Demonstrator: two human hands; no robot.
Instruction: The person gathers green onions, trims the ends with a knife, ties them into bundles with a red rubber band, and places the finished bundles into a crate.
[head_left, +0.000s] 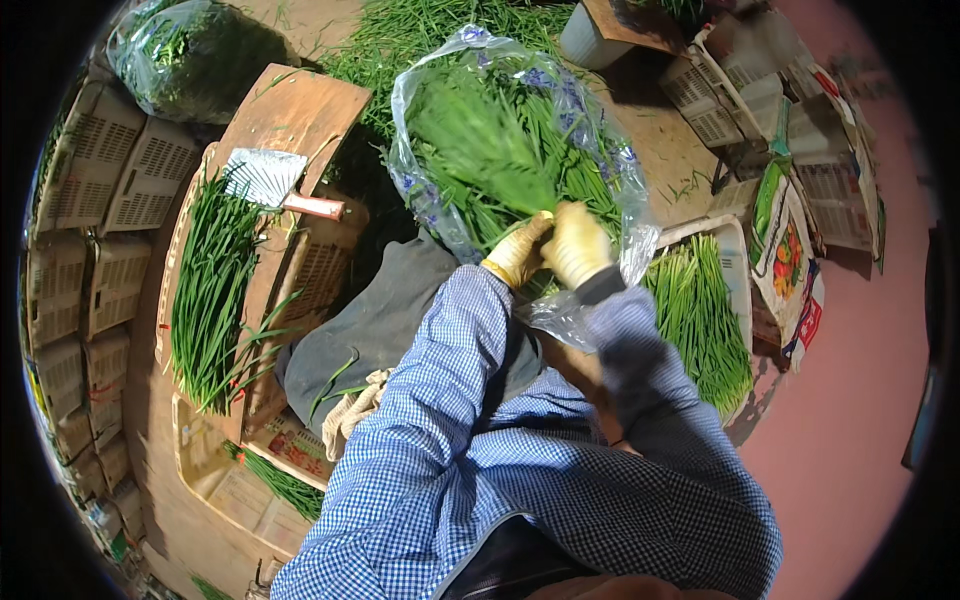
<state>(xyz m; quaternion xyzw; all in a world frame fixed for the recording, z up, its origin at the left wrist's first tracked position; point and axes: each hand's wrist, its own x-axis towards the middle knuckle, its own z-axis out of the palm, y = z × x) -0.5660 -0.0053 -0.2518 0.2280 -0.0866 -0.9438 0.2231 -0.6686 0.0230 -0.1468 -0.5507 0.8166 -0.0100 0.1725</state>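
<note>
Both hands wear pale yellow gloves and meet over a large clear plastic bag with blue print, opened around loose green leafy stalks. My left hand is closed round the base of a bunch of green stalks, whose leaves fan out towards the bag's far side, blurred by motion. Close against it on the right, my right hand is blurred at the same stalk ends; its finger pose is unclear. On a wooden board at the left lie long green chives and a wide metal blade with a reddish handle.
A crate of bundled chives stands right of my right arm. Loose greens cover the floor beyond the bag. Stacked plastic crates line the left side, below a filled bag. A printed sack hangs at the right.
</note>
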